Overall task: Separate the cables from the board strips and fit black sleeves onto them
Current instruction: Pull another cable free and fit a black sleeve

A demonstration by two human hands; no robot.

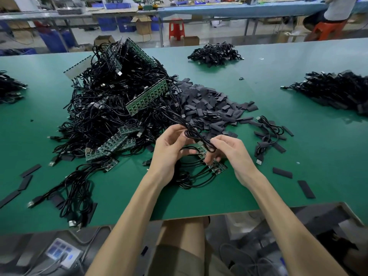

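Observation:
My left hand [169, 148] and my right hand [229, 150] meet over the near middle of the green table [298, 148]. Both grip a short green board strip [214, 164] with several black cables [196, 134] hanging from it. The left fingers curl round a cable loop; the right fingers pinch cable and strip. A big tangled heap of cables and board strips [119, 104] rises behind on the left. Flat black sleeves [211, 108] lie piled just behind my hands.
Finished cable piles lie at far centre [216, 53], right [336, 90] and left edge [10, 88]. Loose sleeves [306, 189] and a cable bundle [67, 188] lie near the front edge. A person sits at a far bench [336, 10], top right.

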